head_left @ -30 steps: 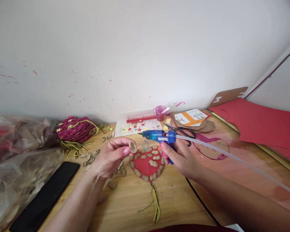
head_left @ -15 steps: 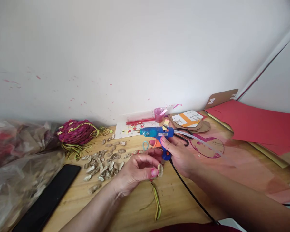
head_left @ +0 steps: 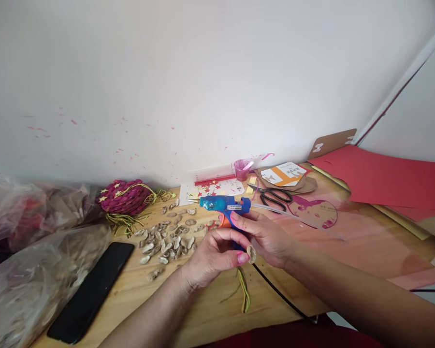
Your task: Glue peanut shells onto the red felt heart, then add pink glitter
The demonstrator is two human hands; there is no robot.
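Observation:
Between the thumb and fingers of my left hand (head_left: pixel 215 256) is a peanut shell piece (head_left: pixel 252 253). My right hand (head_left: pixel 266 237) is wrapped round the handle of a blue glue gun (head_left: pixel 224 204), whose nozzle points left and whose trigger is orange. A clear glue stick trails from its back end. Many peanut shells (head_left: pixel 166 244) lie on the wooden table (head_left: pixel 188 309) left of my hands. Below my left hand, a yellow-green string tassel (head_left: pixel 244 292) rests on the table.
Left are plastic bags (head_left: pixel 47 280), a black phone (head_left: pixel 90 292) and a purple shell-covered piece (head_left: pixel 125 197) with gold stars. Behind the gun are star stickers (head_left: pixel 212 187), a pink cup (head_left: pixel 241 170) and black scissors (head_left: pixel 275 195). Red paper (head_left: pixel 387 179) lies right, beside cardboard (head_left: pixel 317 212).
The glue gun has shifted a little left and down relative to the table, and the scissors behind it now show. My left hand and the shell piece appear further right, as the view has also shifted.

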